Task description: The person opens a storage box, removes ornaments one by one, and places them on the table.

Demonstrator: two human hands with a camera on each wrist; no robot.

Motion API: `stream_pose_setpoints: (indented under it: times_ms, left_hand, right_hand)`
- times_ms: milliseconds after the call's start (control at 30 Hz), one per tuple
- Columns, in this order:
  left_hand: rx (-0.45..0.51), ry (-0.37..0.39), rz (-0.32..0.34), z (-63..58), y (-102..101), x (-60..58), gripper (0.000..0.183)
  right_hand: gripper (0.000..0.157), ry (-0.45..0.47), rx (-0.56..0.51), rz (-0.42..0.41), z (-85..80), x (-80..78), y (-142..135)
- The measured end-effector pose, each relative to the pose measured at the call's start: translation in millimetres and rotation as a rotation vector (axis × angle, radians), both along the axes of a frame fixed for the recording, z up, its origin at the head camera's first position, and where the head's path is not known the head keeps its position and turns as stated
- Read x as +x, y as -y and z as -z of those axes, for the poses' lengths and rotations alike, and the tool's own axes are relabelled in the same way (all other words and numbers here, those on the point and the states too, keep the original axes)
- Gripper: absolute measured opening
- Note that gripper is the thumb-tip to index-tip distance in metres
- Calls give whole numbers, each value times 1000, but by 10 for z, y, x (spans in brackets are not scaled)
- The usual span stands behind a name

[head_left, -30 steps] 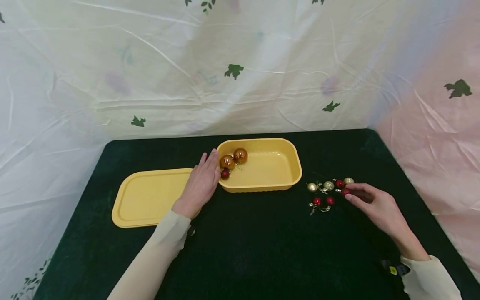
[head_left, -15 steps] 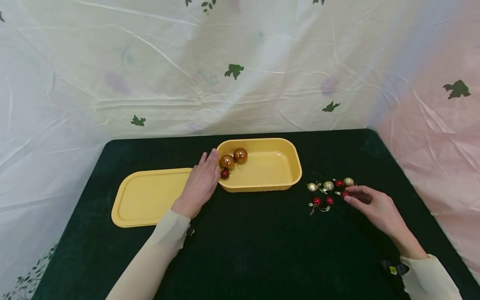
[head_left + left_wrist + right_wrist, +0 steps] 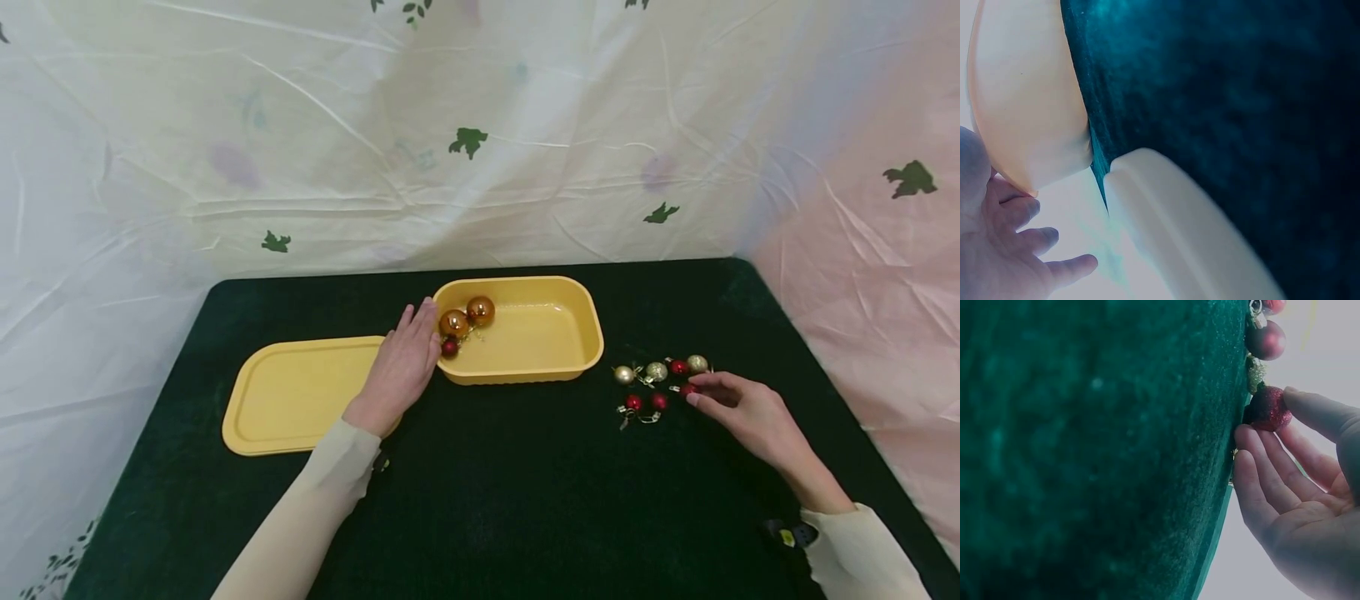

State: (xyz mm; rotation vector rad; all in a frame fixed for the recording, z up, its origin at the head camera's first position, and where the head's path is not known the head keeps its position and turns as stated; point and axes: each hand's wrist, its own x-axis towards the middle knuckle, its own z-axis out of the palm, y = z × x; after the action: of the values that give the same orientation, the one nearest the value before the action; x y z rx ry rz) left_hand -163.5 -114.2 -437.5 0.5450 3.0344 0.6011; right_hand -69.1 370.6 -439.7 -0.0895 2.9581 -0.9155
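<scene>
My right hand (image 3: 753,421) pinches a small glittery red Christmas bauble (image 3: 1270,409) between thumb and fingertips, low over the dark green cloth. Around it in the head view lie several more small baubles, among them a pale gold one (image 3: 624,375), a glittery gold one (image 3: 697,363) and a red one (image 3: 659,402). My left hand (image 3: 401,367), fingers straight, rests against the left end of a yellow plastic box (image 3: 517,377). Inside the box, at its left end, sit two shiny amber baubles (image 3: 481,310) and a dark red bauble (image 3: 450,347).
A yellow lid (image 3: 300,400) lies flat left of the box, partly covered by the left hand and forearm. Dark green cloth (image 3: 510,492) covers the table. White sheeting with leaf prints (image 3: 352,150) hangs behind and at both sides.
The right hand and the red bauble at its fingertips have shifted very slightly toward the near left. The left hand and the box stay where they were.
</scene>
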Motion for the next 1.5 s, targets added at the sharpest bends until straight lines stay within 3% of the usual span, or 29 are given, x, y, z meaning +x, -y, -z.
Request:
stream_pose_setpoints:
  times_ms: [1200, 1500]
  left_hand:
    - [-3, 3, -2, -23, -11, -25, 59]
    - [5, 10, 3, -60, 19, -19, 57]
  right_hand:
    - [36, 60, -17, -59, -41, -59, -39]
    - [43, 64, 28, 18, -100, 3, 15]
